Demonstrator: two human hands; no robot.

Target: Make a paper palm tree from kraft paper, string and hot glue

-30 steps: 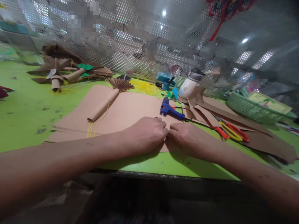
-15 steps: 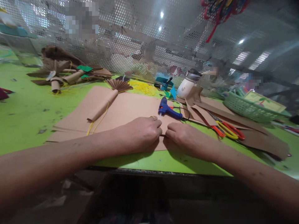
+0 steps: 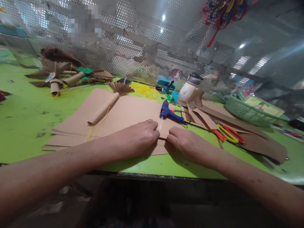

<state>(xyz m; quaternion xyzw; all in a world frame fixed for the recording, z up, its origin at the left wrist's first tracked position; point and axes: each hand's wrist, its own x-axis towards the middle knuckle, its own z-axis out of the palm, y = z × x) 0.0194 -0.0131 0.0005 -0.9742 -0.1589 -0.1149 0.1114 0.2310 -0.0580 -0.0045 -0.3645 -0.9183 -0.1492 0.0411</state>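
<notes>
My left hand [image 3: 141, 136] is closed, fingertips pressed on a narrow folded edge of brown paper [image 3: 162, 138]. Just right of it, my right hand [image 3: 184, 139] pinches the same edge, with a small gap between the hands. Both rest low over a stack of brown paper sheets [image 3: 137, 109]; the fingertips are partly hidden. Beyond the hands lies a blue glue gun [image 3: 171, 114], a clear glue stick poking from its back. A rolled paper tube [image 3: 103, 109] with a pleated brown fan [image 3: 120, 88] and yellow string lies on the sheets.
Scissors with red and yellow handles [image 3: 229, 134] lie on paper scraps at right, near a green basket [image 3: 249, 112]. A white bottle [image 3: 188, 88] stands behind, beside a tape dispenser [image 3: 165, 87] and yellow strands [image 3: 144, 91]. Paper crafts [image 3: 55, 85] are piled at left. The table's front edge [image 3: 152, 175] is close.
My hands have drawn slightly apart, so more of the folded paper edge shows between them. The view has shifted a little; the glue gun and other things stay in place.
</notes>
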